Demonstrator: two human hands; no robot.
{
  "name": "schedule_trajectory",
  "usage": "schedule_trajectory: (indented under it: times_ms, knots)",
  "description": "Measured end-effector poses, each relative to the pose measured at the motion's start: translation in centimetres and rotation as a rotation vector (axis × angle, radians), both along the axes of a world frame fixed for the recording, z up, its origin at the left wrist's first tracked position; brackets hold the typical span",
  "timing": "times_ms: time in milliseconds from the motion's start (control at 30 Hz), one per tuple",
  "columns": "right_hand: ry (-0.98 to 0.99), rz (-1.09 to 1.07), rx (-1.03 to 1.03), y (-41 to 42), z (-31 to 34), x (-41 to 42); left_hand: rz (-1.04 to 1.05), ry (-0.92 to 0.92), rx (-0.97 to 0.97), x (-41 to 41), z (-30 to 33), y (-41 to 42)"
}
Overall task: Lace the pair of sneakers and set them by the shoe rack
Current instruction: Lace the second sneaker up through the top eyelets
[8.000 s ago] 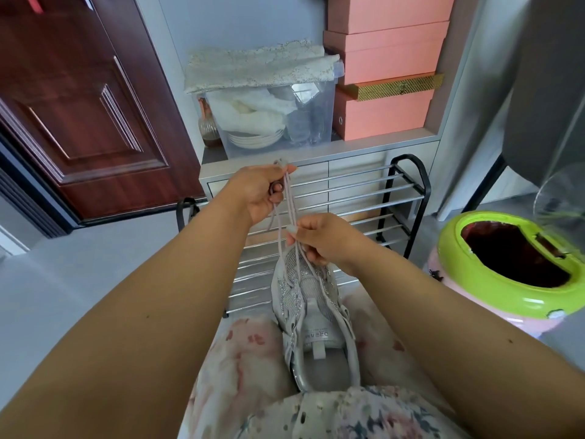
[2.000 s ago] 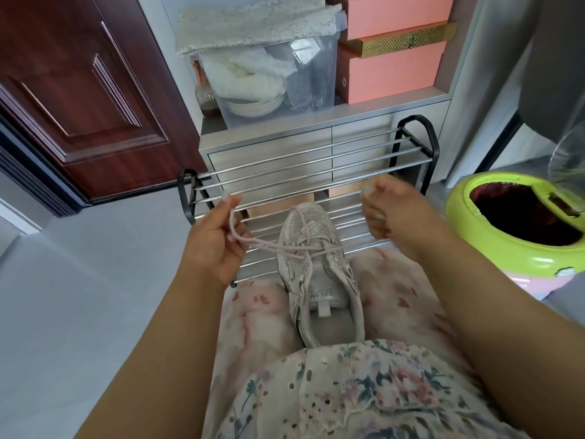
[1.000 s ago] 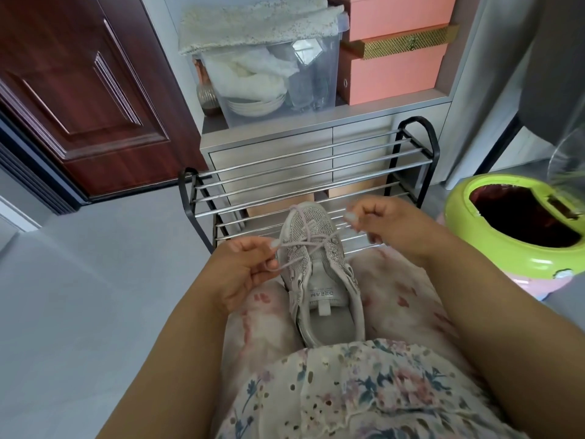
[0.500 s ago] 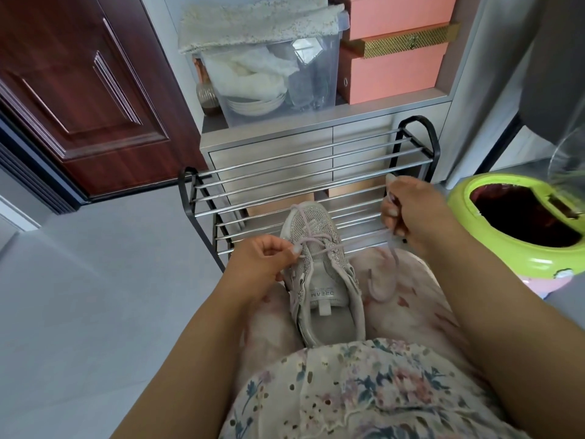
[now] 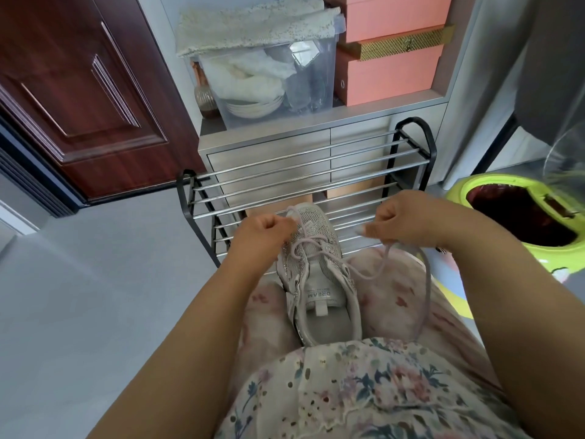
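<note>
One sneaker [image 5: 313, 274] only, wedged toe-outward between the knees on a lap draped in thin floral fabric with eyelet holes [image 5: 348, 384]. Pale grey mesh over the toe, glittering studded trim along the eyestay and collar, soft padded tongue with a sewn label reading "DREAM" upside-down from here; smaller line of print above it too fine to read. Round, pale lilac lace [image 5: 383, 261] crossed through the lower eyelets, upper ones unlaced. Left hand [image 5: 262, 236] curled tight at the toe end, pinching one short lace end whose white tip pokes out by the thumb. Right hand [image 5: 405, 220] fisted over the other run of lace, which drops in a slack loop across the right thigh and trails back toward the waist.

Just beyond the toe, shoe rack [image 5: 304, 172]: shiny chromed round rods in two tiers, rounded black end frames. Behind it, flat grey drawer fronts [image 5: 269, 163]. On top, clear rigid plastic bin [image 5: 272, 80] holding stacked cream plates, glassware and crumpled white cloth, lacy knit cover over its lid. Beside it, matte salmon boxes [image 5: 389, 71] with a gold lattice-textured box between. Dark panelled red-brown door [image 5: 79, 90] to the left; glossy lime-green rimmed bin [image 5: 519, 217] to the right; smooth grey floor [image 5: 95, 296].
</note>
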State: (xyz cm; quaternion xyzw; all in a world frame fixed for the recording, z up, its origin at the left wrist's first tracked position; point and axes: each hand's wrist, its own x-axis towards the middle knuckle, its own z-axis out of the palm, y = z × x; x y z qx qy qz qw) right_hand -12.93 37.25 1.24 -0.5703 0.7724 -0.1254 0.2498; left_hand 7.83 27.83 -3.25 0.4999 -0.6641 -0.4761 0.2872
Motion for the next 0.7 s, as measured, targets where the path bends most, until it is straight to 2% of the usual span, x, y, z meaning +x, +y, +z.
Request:
schedule_trajectory:
  times_ms: [267, 400, 567, 700]
  knots:
    - [-0.073, 0.034, -0.284, -1.0, -2.0, 1.4, -0.074, -0.069, -0.024, -2.7, 0.6, -0.2]
    - [-0.268, 0.034, -0.422, -1.6, -2.3, 2.2, -0.201, -0.016, -0.021, -2.6, 2.5, 0.3]
    - [-0.338, 0.143, -0.464, -1.8, -2.4, 3.8, -0.368, 0.026, -0.159, -2.5, 6.3, 1.9]
    - [-0.558, 0.056, -0.594, -1.6, -2.1, 4.1, -0.468, -0.008, -0.21, -2.3, 8.2, 2.7]
